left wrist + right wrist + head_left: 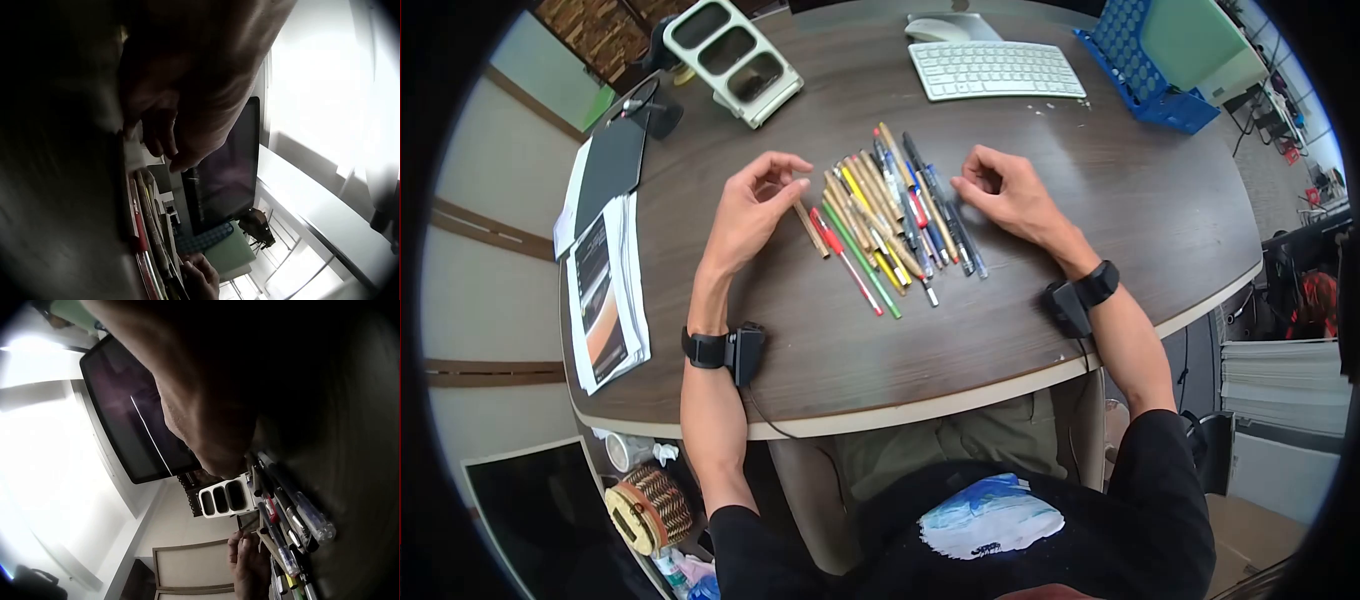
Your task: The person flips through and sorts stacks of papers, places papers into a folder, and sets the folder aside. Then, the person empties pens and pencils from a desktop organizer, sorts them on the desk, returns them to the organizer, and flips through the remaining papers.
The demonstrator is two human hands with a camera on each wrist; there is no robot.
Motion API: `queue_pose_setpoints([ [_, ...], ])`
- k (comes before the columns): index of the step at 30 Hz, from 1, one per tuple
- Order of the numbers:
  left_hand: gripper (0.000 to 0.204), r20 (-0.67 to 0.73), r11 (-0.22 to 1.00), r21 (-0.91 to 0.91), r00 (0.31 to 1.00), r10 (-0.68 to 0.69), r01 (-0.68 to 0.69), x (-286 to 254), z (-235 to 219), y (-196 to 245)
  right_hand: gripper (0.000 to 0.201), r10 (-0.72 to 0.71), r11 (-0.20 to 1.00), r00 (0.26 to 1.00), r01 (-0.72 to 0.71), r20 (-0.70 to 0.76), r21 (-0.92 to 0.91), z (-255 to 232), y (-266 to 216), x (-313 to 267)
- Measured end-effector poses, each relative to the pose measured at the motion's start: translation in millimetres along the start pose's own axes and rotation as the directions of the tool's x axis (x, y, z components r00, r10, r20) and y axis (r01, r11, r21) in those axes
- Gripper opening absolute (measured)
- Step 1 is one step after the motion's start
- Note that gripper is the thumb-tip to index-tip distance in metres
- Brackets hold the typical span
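A loose pile of pens and pencils point(870, 200) lies on the desk between the two hands in the head view. My left hand point(750, 205) is at its left side, thumb and index finger apart with a gap between them. Just below that thumb lies a brown pencil point(812, 230), beside a red pen point(845, 262) and a green pen point(862, 260). On the pile's right side my right hand point(1015, 195) rests with fingers loosely bent, holding nothing, near dark pens point(948, 215). The right wrist view shows clear-ended pens point(315, 519) close below the right hand.
A white keyboard point(998, 70) and mouse point(935, 30) lie at the back. A white three-slot holder point(735, 60) stands back left, a blue file rack point(1150, 80) back right. Papers point(615, 300) and a dark folder point(610, 170) are along the desk's left edge.
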State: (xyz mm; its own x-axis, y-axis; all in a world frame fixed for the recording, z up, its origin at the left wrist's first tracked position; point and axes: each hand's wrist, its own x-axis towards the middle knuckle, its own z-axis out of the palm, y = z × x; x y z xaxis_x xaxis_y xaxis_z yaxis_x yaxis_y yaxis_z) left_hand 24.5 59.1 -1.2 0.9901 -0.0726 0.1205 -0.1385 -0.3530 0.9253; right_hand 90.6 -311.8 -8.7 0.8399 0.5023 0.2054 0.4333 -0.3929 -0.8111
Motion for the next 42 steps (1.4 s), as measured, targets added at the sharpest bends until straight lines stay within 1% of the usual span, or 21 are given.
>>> queue_pose_setpoints([
  [2, 0.018, -0.025, 0.998, 0.055, 0.999, -0.027, 0.028, -5, -7, -1, 0.027, 0.026, 0.999, 0.997, -0.024, 0.071, -0.027, -1, -1, 1],
  [4, 0.016, -0.057, 0.991, 0.137, 0.998, 0.005, 0.003, -6, -10, -1, 0.035, -0.118, 0.975, 0.982, 0.142, 0.147, -0.170, -2, -2, 2],
  [5, 0.017, -0.076, 0.984, 0.167, 0.996, -0.046, 0.058, -7, -10, -1, 0.040, -0.040, 0.978, 0.980, 0.079, 0.196, -0.193, -5, -3, 1],
  [6, 0.017, -0.082, 0.984, 0.163, 0.995, -0.056, 0.069, -8, -9, -1, 0.040, -0.038, 0.978, 0.978, 0.079, 0.207, -0.191, -4, -8, 0],
  [8, 0.020, -0.087, 0.933, 0.315, 0.984, -0.156, 0.176, -9, -9, 0, 0.040, -0.111, 0.963, 0.978, 0.150, 0.178, -0.223, 0, -17, -6],
  [10, 0.021, -0.068, 0.936, 0.318, 0.988, -0.139, 0.154, -11, -7, 5, 0.043, -0.048, 0.967, 0.972, 0.103, 0.231, -0.232, 1, -21, -10],
  [12, 0.021, -0.050, 0.938, 0.322, 0.992, -0.118, 0.128, -13, -2, 4, 0.049, -0.138, 0.955, 0.968, 0.186, 0.208, -0.232, 3, -21, -11],
  [14, 0.023, 0.037, 0.947, 0.319, 0.999, 0.020, -0.030, -13, 4, 0, 0.053, -0.174, 0.955, 0.964, 0.215, 0.201, -0.203, 4, -16, -10],
  [15, 0.023, 0.055, 0.944, 0.329, 0.998, -0.030, 0.010, -14, 8, 9, 0.057, -0.208, 0.954, 0.960, 0.241, 0.187, -0.178, 5, -15, -9],
  [19, 0.024, 0.036, 0.948, 0.319, 0.999, -0.011, -0.001, -14, 20, 16, 0.057, -0.222, 0.960, 0.970, 0.236, 0.100, -0.152, 5, -11, -10],
  [21, 0.025, 0.039, 0.945, 0.327, 0.999, -0.027, 0.013, -16, 20, 23, 0.053, -0.108, 0.972, 0.983, 0.136, 0.145, -0.194, -1, -15, -10],
  [24, 0.027, 0.045, 0.945, 0.322, 0.996, -0.072, 0.054, -17, 20, 26, 0.046, -0.046, 0.952, 0.972, 0.113, 0.232, -0.283, -9, -16, -12],
  [27, 0.029, 0.065, 0.958, 0.272, 0.992, -0.111, 0.090, -16, 20, 24, 0.044, -0.173, 0.914, 0.950, 0.253, 0.259, -0.317, -7, -21, -13],
  [28, 0.029, 0.085, 0.968, 0.229, 0.989, -0.123, 0.101, -16, 21, 24, 0.044, -0.171, 0.916, 0.950, 0.251, 0.262, -0.312, -3, -21, -13],
  [30, 0.029, 0.094, 0.978, 0.174, 0.987, -0.129, 0.111, -16, 23, 25, 0.048, -0.105, 0.956, 0.983, 0.142, 0.152, -0.258, 2, -21, -13],
  [31, 0.029, 0.099, 0.987, 0.118, 0.987, -0.124, 0.113, -16, 24, 25, 0.051, -0.106, 0.956, 0.984, 0.140, 0.142, -0.256, 1, -19, -11],
  [35, 0.033, 0.137, 0.979, 0.128, 0.975, -0.176, 0.158, -15, 21, 26, 0.055, -0.066, 0.967, 0.989, 0.096, 0.132, -0.234, -2, -16, -10],
  [37, 0.041, 0.105, 0.890, 0.456, 0.994, -0.039, -0.013, -16, 24, 31, 0.063, -0.101, 0.966, 0.976, 0.143, 0.191, -0.216, -4, -18, -12],
  [38, 0.041, 0.107, 0.890, 0.456, 0.993, -0.045, -0.008, -17, 27, 30, 0.063, -0.097, 0.967, 0.976, 0.138, 0.193, -0.212, -4, -19, -13],
  [40, 0.049, 0.116, 0.897, 0.418, 0.988, 0.104, -0.144, -20, 33, 28, 0.073, -0.168, 0.947, 0.958, 0.222, 0.231, -0.231, -3, -20, -14],
  [42, 0.050, 0.125, 0.898, 0.415, 0.987, 0.103, -0.146, -21, 41, 24, 0.077, -0.166, 0.945, 0.951, 0.229, 0.261, -0.233, -5, -20, -14],
])
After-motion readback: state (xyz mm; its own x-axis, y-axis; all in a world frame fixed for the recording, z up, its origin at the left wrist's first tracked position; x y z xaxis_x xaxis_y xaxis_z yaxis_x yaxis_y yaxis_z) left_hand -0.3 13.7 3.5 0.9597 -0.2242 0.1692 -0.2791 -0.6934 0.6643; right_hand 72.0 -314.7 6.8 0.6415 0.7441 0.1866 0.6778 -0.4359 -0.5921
